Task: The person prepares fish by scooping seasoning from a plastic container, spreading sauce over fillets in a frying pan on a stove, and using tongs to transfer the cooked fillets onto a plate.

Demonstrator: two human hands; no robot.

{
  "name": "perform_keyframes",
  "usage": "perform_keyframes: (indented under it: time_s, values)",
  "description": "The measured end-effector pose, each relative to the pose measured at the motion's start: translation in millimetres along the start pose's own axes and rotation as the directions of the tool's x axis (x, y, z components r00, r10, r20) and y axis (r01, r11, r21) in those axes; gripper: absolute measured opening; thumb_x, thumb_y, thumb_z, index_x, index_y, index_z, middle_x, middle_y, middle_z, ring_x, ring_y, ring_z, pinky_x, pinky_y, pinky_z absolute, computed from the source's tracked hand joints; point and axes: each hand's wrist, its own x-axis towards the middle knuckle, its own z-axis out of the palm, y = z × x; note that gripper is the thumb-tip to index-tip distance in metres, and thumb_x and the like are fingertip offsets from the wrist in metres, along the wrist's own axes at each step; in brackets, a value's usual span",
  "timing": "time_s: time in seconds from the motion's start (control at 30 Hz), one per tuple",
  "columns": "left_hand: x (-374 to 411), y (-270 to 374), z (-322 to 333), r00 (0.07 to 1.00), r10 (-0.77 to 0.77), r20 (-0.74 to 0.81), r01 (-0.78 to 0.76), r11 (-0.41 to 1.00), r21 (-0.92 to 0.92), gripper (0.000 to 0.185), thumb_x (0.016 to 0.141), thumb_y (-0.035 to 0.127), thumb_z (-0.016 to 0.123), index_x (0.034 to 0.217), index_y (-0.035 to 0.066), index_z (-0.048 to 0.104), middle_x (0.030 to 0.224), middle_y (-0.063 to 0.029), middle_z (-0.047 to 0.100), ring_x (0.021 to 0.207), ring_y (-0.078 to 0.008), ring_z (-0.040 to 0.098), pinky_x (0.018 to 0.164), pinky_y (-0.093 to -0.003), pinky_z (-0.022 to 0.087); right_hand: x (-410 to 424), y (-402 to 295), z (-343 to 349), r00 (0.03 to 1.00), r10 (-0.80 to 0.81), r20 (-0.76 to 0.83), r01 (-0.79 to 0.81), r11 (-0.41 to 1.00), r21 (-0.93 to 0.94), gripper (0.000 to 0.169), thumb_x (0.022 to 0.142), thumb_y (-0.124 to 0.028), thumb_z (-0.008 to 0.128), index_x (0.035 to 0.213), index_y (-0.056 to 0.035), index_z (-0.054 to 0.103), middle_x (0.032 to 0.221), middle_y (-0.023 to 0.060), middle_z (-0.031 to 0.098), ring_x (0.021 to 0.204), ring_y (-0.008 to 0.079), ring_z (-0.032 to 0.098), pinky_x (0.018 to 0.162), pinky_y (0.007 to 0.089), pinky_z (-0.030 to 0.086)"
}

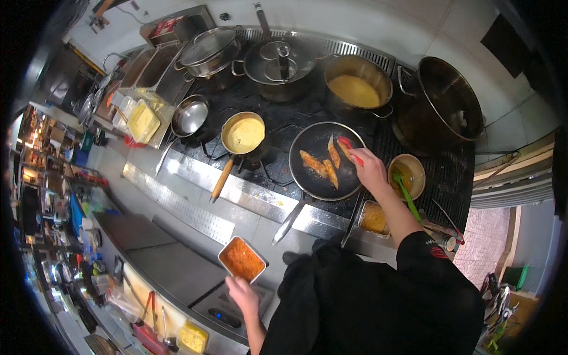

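My left hand [242,293] grips the edge of a small rectangular container [242,261] filled with an orange-red food, held over the floor away from the stove. Over the right side of a black frying pan [313,142], my right hand [372,171] holds a red utensil [357,159]; most of it is hidden by the fingers, so its exact kind is unclear. Several browned food strips [313,163] lie in the pan, and one strip [344,148] is at the utensil's tip. The pan's metal handle [287,224] points toward my body.
A wooden-handled saucepan [243,133] of yellow sauce and a small steel pan [190,116] stand left. Behind are lidded pots [279,84], a pot of yellowish liquid [355,91] and a tall stockpot [448,106]. Right sit a bowl [417,168] with a green brush and a crumb tray [374,219].
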Motion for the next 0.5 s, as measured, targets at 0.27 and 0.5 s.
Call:
perform_keyframes:
  time_s: [0.27, 0.5]
  values:
    - [-10, -65, -12, 0.998, -0.059, -0.028, 0.054, 0.986, -0.159, 0.016, 0.102, 0.013, 0.047, 0.098, -0.003, 0.047, 0.083, -0.0295, 0.056, 0.078, -0.0490, 0.058, 0.069, -0.0512, 0.046, 11, -17, -24, 0.973, -0.158, 0.171, 0.180, 0.975, -0.127, 0.017, 0.094, -0.016, 0.065, 0.109, -0.0141, 0.073, 0.105, 0.0077, 0.069, 0.096, 0.0343, 0.068, 0.079, 0.0437, 0.056]
    - [-16, -51, -32, 0.994, 0.007, -0.112, -0.019, 0.995, -0.101, 0.022, 0.106, 0.015, 0.044, 0.091, -0.001, 0.044, 0.067, -0.0188, 0.053, 0.057, -0.0297, 0.056, 0.058, -0.0436, 0.048, -31, -17, -42, 0.877, -0.182, 0.445, 0.355, 0.870, -0.342, 0.018, 0.088, -0.013, 0.069, 0.105, -0.0195, 0.071, 0.095, 0.0038, 0.067, 0.091, 0.0290, 0.070, 0.074, 0.0426, 0.057]
